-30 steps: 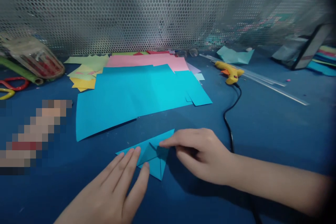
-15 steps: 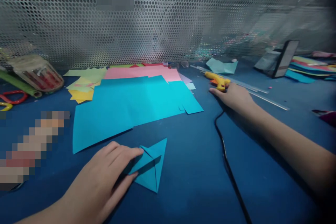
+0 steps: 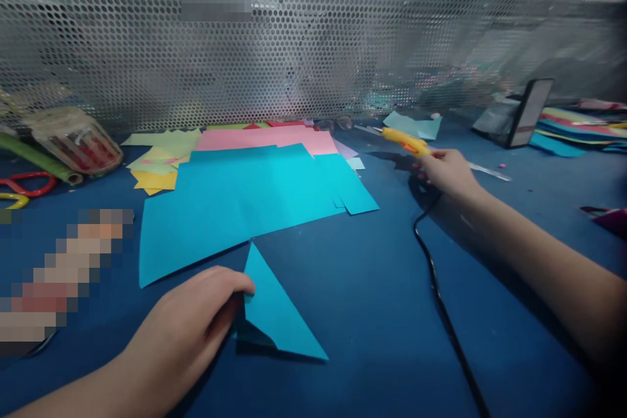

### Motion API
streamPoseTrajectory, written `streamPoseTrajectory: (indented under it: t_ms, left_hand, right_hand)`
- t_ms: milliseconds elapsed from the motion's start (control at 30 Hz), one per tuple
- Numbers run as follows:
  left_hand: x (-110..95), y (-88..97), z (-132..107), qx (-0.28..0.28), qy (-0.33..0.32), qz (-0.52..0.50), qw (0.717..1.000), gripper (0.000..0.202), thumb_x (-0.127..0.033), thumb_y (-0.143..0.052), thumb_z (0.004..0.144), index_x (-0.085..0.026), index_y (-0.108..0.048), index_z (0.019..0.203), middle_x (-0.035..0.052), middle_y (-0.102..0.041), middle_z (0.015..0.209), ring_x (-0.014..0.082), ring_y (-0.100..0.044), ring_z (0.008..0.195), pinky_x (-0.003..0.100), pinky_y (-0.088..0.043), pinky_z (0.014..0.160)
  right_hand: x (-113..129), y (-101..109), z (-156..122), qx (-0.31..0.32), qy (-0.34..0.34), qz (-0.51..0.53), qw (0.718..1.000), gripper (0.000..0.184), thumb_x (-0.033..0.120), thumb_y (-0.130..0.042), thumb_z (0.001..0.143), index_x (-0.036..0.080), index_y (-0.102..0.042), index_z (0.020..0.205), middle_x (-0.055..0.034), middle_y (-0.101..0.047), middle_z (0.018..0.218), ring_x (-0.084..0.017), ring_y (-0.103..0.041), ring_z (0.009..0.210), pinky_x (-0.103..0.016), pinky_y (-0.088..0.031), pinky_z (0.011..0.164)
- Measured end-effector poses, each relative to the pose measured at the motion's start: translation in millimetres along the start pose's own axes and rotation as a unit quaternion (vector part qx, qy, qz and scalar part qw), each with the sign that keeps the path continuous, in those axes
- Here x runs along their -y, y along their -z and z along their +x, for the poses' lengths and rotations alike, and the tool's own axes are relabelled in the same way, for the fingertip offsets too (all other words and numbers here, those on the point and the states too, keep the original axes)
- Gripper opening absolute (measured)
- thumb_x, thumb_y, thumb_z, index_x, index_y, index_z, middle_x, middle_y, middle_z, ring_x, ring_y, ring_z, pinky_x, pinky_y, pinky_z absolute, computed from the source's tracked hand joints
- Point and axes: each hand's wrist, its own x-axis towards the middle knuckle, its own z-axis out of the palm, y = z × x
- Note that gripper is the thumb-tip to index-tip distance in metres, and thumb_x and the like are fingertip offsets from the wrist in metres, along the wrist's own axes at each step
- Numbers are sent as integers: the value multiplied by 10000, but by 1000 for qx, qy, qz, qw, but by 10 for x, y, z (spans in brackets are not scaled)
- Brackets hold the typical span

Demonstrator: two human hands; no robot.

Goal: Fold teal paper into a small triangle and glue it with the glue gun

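Between the thumb and fingers of my left hand (image 3: 196, 320) is a folded piece of blue paper (image 3: 277, 313), tilted up at the near middle of the table. Its left edge is hidden by my fingers. My right hand (image 3: 448, 173) is wrapped round the handle of a yellow hot glue gun (image 3: 404, 142), raised off the table with its nozzle pointing left and away from me. A black cord (image 3: 434, 274) runs from the gun towards me. Large blue paper sheets (image 3: 235, 202) lie flat beyond my left hand.
Pink paper (image 3: 264, 139) and yellow scraps (image 3: 154, 181) lie behind the blue sheets. A jar (image 3: 76, 140) and red-handled scissors (image 3: 36, 184) are at left. At right stand a phone (image 3: 530, 112) and stacked coloured sheets (image 3: 568, 124). A perforated metal panel (image 3: 294, 46) closes the back.
My right hand has closed round the glue gun and lifted it off the table. My left hand has tilted the folded blue paper up from lying flat.
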Motion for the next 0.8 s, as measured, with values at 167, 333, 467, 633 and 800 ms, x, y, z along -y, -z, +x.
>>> streamPoseTrajectory:
  t_ms: [167, 333, 467, 633, 800]
  left_hand:
    - [74, -44, -29, -16, -22, 9, 1000, 246, -126, -401, 977, -252, -601, 1045, 7, -732, 1067, 153, -706, 978, 242, -578, 835]
    - [71, -82, -20, -29, -43, 6, 999, 224, -142, -434, 969, -259, -622, 1006, -3, -733, 1094, 140, -701, 1000, 203, -561, 841]
    - [29, -94, 24, -40, -34, 4, 999, 237, -156, -400, 998, -232, -619, 951, 22, -693, 1065, 130, -692, 917, 174, -543, 744]
    - [41, -88, 28, -42, -51, -2, 998, 216, -128, -437, 989, -233, -627, 978, 16, -672, 978, 131, -664, 880, 197, -523, 762]
    - [87, -110, -10, -45, -59, -7, 997, 191, -136, -438, 997, -230, -604, 995, 10, -672, 958, 133, -639, 905, 215, -509, 812]
  right_hand:
    - [196, -21, -31, 78, -45, 207, 974, 339, 347, -590, 968, 157, -576, 1247, -99, -605, 1223, -227, -633, 1030, -424, -548, 856]
    - [328, -11, -69, 150, -26, 324, 934, 312, 351, -597, 963, 160, -586, 1210, -83, -619, 1175, -209, -641, 967, -405, -558, 808]
    - [468, 50, -207, 202, 25, 388, 899, 212, 268, -645, 888, 165, -618, 1071, -9, -611, 910, -124, -577, 747, -269, -506, 695]
    - [703, 122, -486, 276, 85, 407, 867, 336, 252, -725, 691, 203, -660, 1017, 22, -580, 818, -125, -507, 712, -231, -444, 654]
    - [818, 106, -731, 370, 209, 328, 844, 389, 329, -689, 776, 215, -634, 1145, -19, -662, 957, -198, -601, 852, -308, -474, 768]
